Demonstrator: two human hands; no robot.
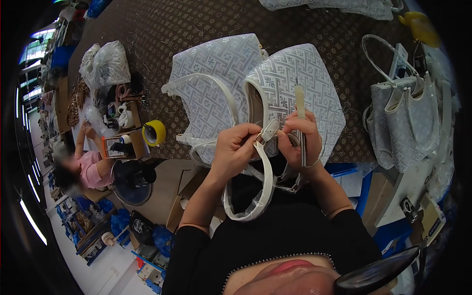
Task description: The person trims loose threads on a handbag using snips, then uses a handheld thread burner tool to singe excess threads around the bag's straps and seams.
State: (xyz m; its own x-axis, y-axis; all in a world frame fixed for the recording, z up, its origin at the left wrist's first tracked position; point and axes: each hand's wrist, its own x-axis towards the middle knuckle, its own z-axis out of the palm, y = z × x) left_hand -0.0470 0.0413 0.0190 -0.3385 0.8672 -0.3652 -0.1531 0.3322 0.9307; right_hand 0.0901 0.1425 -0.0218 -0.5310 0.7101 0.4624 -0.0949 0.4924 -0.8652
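A handbag [307, 81] in silver-white patterned fabric lies in front of me, its brown-lined opening toward my hands. With my left hand [237, 150], fingers closed, I grip the white bag handle [264, 189] near a gold-coloured ring at its end. My right hand [301, 140] is closed around an awl-like tool [300, 101] with a pale grip and a thin point directed away from me. Its thumb and fingertip are at the white strap tab [270, 129] by the ring; whether they pinch it is unclear. Clear plastic film wraps part of the handle.
A second matching bag [206, 88] lies beside the first on the brown patterned table cloth [152, 29]. Yellow tape [154, 133] and boxes of small parts sit left. More bags [403, 118] stand right. At far left is a person in pink [93, 169].
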